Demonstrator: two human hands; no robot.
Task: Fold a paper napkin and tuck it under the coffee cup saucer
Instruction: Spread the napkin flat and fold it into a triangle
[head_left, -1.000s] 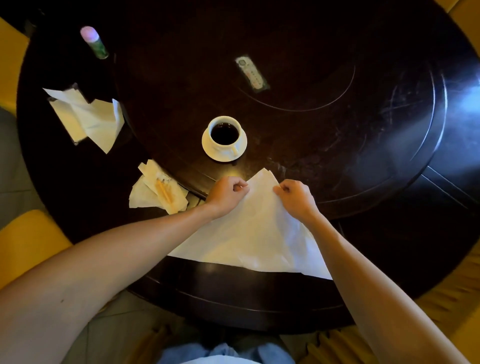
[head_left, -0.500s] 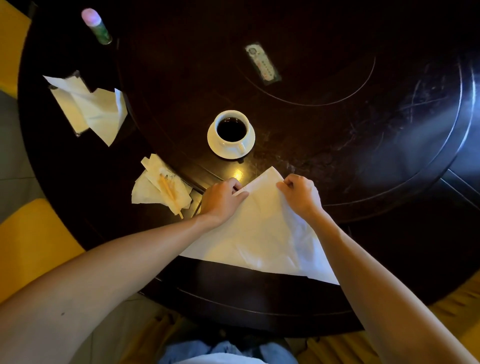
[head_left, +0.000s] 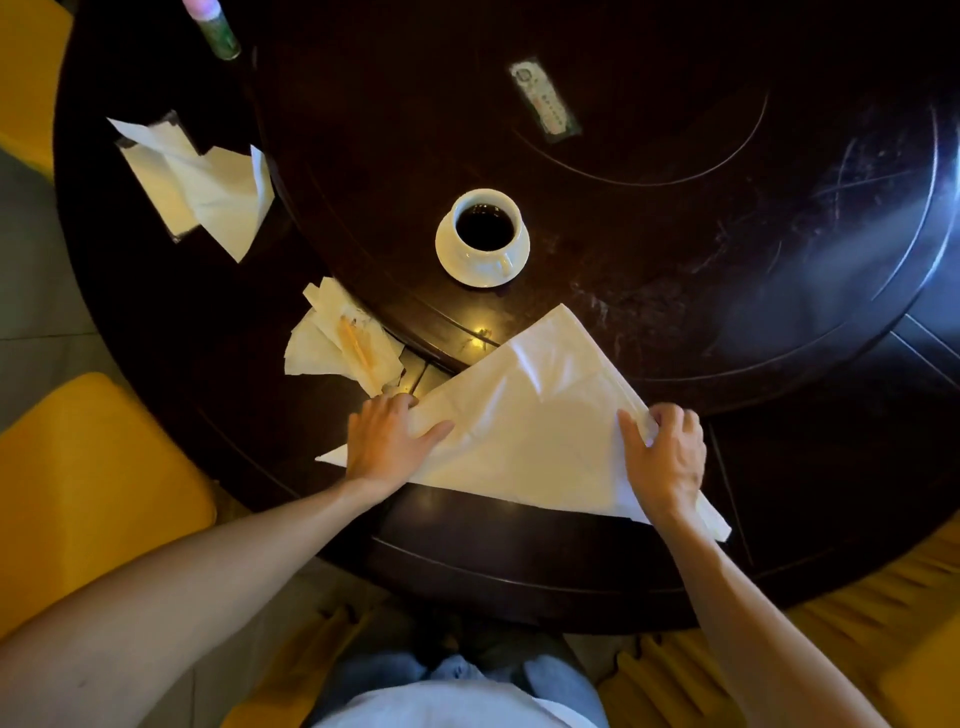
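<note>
Two hands on the paper napkin (head_left: 524, 415), which is folded into a white triangle and lies flat on the near part of the dark round table (head_left: 727, 291). Our left hand (head_left: 387, 441) lies flat on the triangle's left corner area, fingers straight, thumb spread across the paper, pressing and not gripping. Our right hand (head_left: 665, 457) sits at the right edge with fingers curled over it, and a small bunch of paper shows at the fingertips, so it grasps the napkin there. Napkin apex points away from us toward the coffee cup (head_left: 485, 228). Long edge runs along the near side, and the right tip pokes out past the right wrist.

Cup holds dark coffee and stands on its white saucer (head_left: 448, 257) on the raised inner disc of the table, handle toward us. Saucer and napkin are apart, apex near the saucer but not touching, nothing tucked yet.

Left of the napkin: a crumpled used napkin (head_left: 337, 348) with an orange-brown stick or stain on it, can't tell which. Further left and back, a pile of napkins (head_left: 202, 187). Pink-capped green bottle (head_left: 213, 26) at the far left edge. Small printed card (head_left: 543, 98) on the far part of the disc. Yellow seats (head_left: 88, 499) around the table
</note>
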